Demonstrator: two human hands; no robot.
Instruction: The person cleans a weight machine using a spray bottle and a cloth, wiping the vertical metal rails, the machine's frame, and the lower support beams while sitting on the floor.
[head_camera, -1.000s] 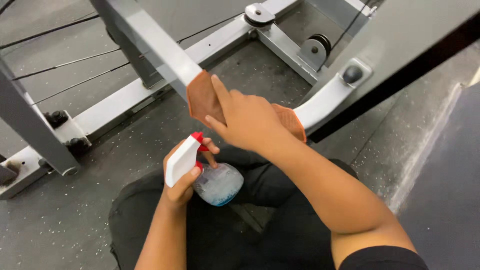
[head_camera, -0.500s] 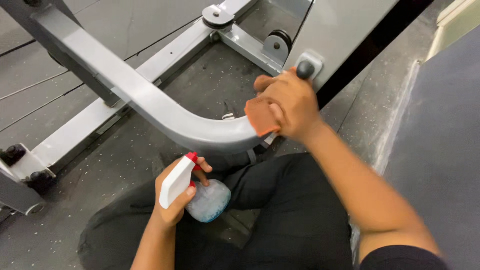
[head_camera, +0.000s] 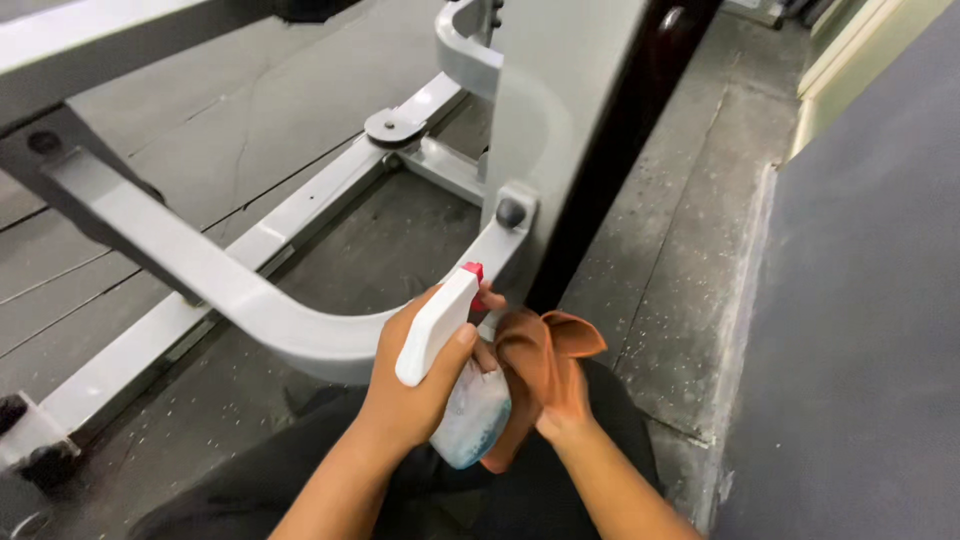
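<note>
Spray bottle (head_camera: 462, 385) sits centre-low in the head view, tilted, white trigger head w/ red nozzle tip pointing up-right, clear body w/ bluish liquid below. Left hand (head_camera: 415, 385) is clamped round its neck, thumb on the white head. Right hand (head_camera: 560, 395) is just beside it, fingers closed on an orange-brown cloth (head_camera: 540, 365); cloth is bunched, one corner sticking up, lower edge hanging next to the bottle body, touching or nearly so. Hands close together, both over the person's lap in dark trousers (head_camera: 520, 500).

Behind the bottle: curved grey metal frame tube (head_camera: 250, 305) of a gym machine, running from upper left down to a joint w/ black bolt (head_camera: 511, 212). Grey upright panel (head_camera: 560, 110) above that. Speckled dark floor (head_camera: 660, 260) around, dark mat (head_camera: 870, 300) at right.
</note>
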